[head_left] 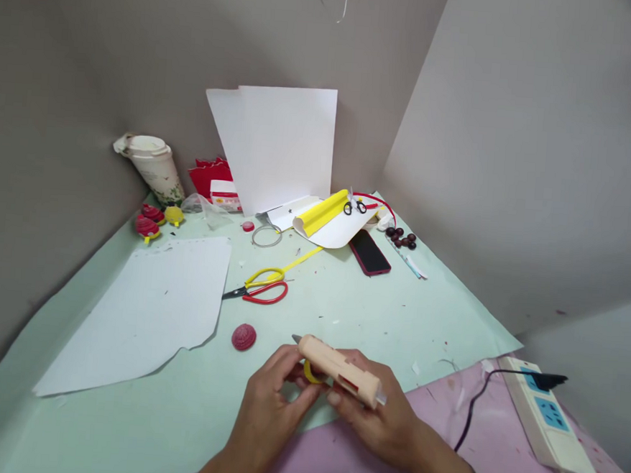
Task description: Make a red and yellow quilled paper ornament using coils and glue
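Note:
My right hand (384,414) is closed round a beige glue gun (339,368), its metal tip pointing left. My left hand (275,396) pinches a small yellow paper coil (311,373) just under the gun's nozzle. A red rolled paper disc (243,337) lies on the pale green sheet (343,303) a little to the left of my hands. Red and yellow scissors (261,289) lie further back, beside a yellow paper strip (300,258).
A large white paper (142,311) lies at left. White card (278,147) leans in the corner, with a paper cup (153,164), red and yellow paper shapes (154,222), a phone (369,252), small scissors (354,207) and dark beads (400,237). A power strip (544,414) sits at right.

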{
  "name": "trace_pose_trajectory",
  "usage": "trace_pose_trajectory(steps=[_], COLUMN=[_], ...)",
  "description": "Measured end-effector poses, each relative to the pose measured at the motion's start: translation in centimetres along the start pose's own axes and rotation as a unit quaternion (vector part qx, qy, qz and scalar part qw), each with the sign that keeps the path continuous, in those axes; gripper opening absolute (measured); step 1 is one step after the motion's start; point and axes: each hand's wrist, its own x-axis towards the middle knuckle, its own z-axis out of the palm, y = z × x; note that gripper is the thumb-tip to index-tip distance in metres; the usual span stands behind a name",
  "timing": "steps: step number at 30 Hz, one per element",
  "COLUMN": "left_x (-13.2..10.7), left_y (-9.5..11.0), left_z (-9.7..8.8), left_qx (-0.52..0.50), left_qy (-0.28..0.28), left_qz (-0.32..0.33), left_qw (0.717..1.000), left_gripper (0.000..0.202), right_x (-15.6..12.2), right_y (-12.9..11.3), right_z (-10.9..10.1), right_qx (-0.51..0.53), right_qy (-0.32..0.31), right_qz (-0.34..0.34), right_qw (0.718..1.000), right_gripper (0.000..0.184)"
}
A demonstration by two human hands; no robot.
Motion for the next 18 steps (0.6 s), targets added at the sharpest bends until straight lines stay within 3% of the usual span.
trace_pose_trajectory(steps=[8, 14, 18], left_x=[-0.2, -0.6, -0.54], left_y=[0.06, -0.69, -0.79], left_z=[-0.23, -0.13, -0.28], left_qx=[-0.014, -0.039, -0.048], left_qy=[0.017, 0.024, 0.021], left_qz=[-0.013, -0.079, -0.058], left_qw=[1.0, 0.996, 0.997], left_gripper=[0.011, 0.034, 0.025], right_x=[-0.13, -0.07, -0.22], right_y=[-0.53, -0.46, -0.56], right_z=[0.27, 0.5, 0.62], right_qx=[-0.068, -0.072, -0.062], right_qy=[0.013, 0.006, 0.013], right_qz=[-0.043, -0.046, -0.053], right_qw=[0.997, 0.996, 0.997], right_gripper=[0.031, 0.035, 0.032])
